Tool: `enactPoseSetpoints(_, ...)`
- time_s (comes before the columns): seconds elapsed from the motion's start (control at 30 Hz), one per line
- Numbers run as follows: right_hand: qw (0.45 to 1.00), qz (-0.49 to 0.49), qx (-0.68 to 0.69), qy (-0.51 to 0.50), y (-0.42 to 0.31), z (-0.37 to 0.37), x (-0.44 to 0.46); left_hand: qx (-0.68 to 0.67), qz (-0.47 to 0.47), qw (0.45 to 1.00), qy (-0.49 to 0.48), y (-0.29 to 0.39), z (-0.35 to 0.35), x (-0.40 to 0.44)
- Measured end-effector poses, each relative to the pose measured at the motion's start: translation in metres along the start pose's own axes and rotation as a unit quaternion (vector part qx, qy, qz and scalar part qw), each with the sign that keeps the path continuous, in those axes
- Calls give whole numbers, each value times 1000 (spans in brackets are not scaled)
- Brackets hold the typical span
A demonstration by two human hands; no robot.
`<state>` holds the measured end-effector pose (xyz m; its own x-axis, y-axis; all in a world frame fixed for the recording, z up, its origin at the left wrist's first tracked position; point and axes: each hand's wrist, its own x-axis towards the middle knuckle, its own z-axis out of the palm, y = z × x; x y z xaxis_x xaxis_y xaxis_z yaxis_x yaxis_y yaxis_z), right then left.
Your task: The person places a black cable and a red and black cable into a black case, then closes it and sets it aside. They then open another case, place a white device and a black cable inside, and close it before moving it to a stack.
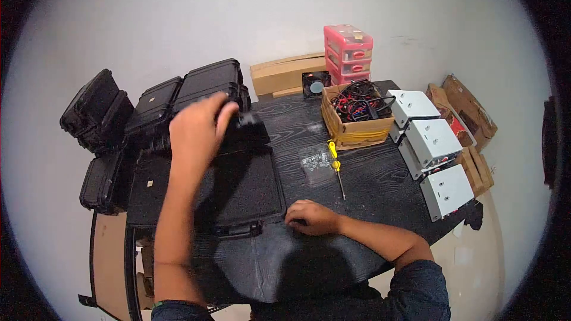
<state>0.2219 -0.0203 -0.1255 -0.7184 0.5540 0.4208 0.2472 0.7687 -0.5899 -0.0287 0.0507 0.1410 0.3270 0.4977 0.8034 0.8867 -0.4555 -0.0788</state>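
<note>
Left hand (196, 123) raised, blurred, forearm over flat black case (241, 184); grip cannot be told. Right hand (314, 218) curled on surface (380, 181) just beside case, perhaps for support; contents hidden. Screwdriver (336, 166) beyond it, presumably within reach.

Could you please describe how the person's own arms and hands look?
The left hand and the right hand are bare, as are both forearms. The left sleeve and the right sleeve are dark and short; a small green patch shows at the left one's edge.
</note>
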Motion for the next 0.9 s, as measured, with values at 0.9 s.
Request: enactPoseSetpoints(0.9,999,8,-53,5,4,11,-2,-260,-89,874,-401,-107,-2,-115)
